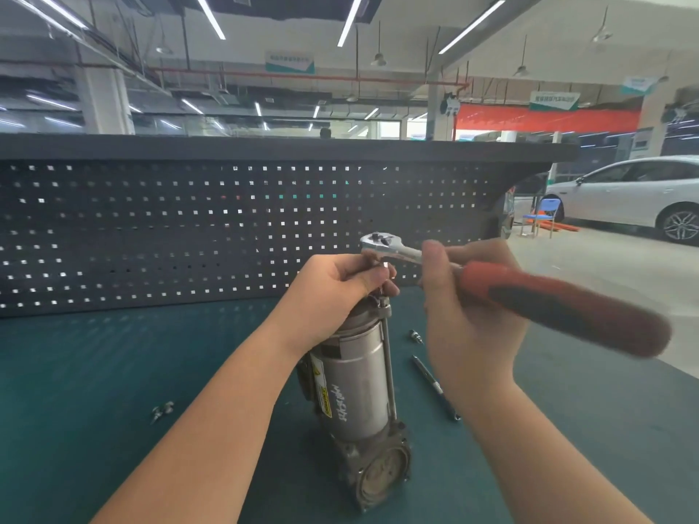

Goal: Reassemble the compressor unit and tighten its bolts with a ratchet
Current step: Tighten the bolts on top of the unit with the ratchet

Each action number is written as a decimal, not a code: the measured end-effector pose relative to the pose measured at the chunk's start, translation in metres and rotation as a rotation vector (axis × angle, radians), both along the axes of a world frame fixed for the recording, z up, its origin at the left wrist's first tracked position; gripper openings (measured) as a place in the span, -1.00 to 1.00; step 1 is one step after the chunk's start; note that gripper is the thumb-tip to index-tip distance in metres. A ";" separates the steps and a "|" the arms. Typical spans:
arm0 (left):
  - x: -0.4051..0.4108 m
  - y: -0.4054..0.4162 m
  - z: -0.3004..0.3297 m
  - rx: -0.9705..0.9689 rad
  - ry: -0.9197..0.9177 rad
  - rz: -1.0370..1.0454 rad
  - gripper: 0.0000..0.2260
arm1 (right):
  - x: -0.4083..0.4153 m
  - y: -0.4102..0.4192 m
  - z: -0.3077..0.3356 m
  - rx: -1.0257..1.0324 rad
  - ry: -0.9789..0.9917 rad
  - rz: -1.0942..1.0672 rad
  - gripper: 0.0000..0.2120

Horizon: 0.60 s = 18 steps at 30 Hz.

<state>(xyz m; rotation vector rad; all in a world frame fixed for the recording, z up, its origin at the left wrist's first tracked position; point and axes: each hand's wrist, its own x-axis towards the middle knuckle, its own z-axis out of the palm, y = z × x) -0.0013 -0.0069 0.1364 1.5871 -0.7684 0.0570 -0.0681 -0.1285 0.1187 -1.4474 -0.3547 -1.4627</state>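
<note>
The compressor unit (355,387) stands upright on the green worktop (94,372), toward the near edge and about midway along it, its flanged base (378,474) nearest the viewer. A long through-bolt (389,368) runs up its right side. The left hand (333,285) grips the top of the unit, fingers curled over the upper housing. The right hand (465,312) holds the ratchet (510,289) where the red handle meets the shank, fingers wrapped round it; the chrome head (378,244) sits above the bolt top, though seating of the socket is hidden behind the left hand.

Recommended practice: keep the drive in line with the bolt, brace the housing firmly, and swing the handle in short, even arcs. Run each bolt down lightly before final tightening.

To the right of the unit lie a loose bolt (435,387) and a small fitting (416,336); another small part (162,411) lies to the left. A perforated back panel (189,228) stands along the far edge.
</note>
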 end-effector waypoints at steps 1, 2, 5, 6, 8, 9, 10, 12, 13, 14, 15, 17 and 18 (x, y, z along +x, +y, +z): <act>-0.001 -0.001 0.000 -0.023 0.002 -0.004 -0.89 | -0.002 0.001 -0.002 -0.079 0.015 -0.082 -0.85; -0.003 -0.002 0.000 -0.045 0.007 -0.011 -0.88 | -0.002 0.002 -0.005 -0.140 0.025 -0.134 -0.88; -0.004 -0.002 0.000 -0.045 -0.036 0.014 -0.89 | -0.001 0.005 -0.018 -0.196 -0.087 -0.138 -0.86; -0.004 -0.002 0.000 -0.028 -0.044 0.027 -0.83 | 0.000 0.008 -0.021 -0.207 -0.132 -0.123 -0.87; -0.003 0.000 0.000 -0.014 -0.031 0.022 -0.82 | 0.003 0.009 -0.020 -0.164 -0.134 -0.111 -0.90; -0.003 0.000 0.000 -0.009 -0.031 0.021 -0.86 | 0.004 0.004 -0.016 -0.042 -0.077 -0.024 -0.91; -0.003 0.000 0.000 0.004 -0.035 0.029 -0.89 | 0.006 -0.002 -0.009 0.143 -0.008 0.153 -0.85; -0.003 0.000 0.001 0.026 -0.036 0.039 -0.90 | 0.009 -0.017 0.008 0.585 0.156 0.661 -0.73; -0.003 -0.001 0.001 0.031 -0.037 0.041 -0.90 | 0.014 -0.026 0.014 0.741 0.239 0.840 -0.74; -0.004 -0.002 0.001 0.038 -0.043 0.050 -0.90 | 0.018 -0.029 0.017 0.823 0.293 0.916 -0.74; -0.004 -0.003 0.001 0.039 -0.051 0.066 -0.89 | 0.020 -0.029 0.020 0.828 0.294 0.910 -0.74; -0.005 -0.004 -0.001 -0.007 -0.024 0.073 -0.90 | 0.016 -0.020 0.019 0.589 0.143 0.654 -0.70; -0.005 -0.005 -0.001 -0.037 0.002 0.067 -0.90 | 0.012 -0.013 0.017 0.342 0.055 0.360 -0.69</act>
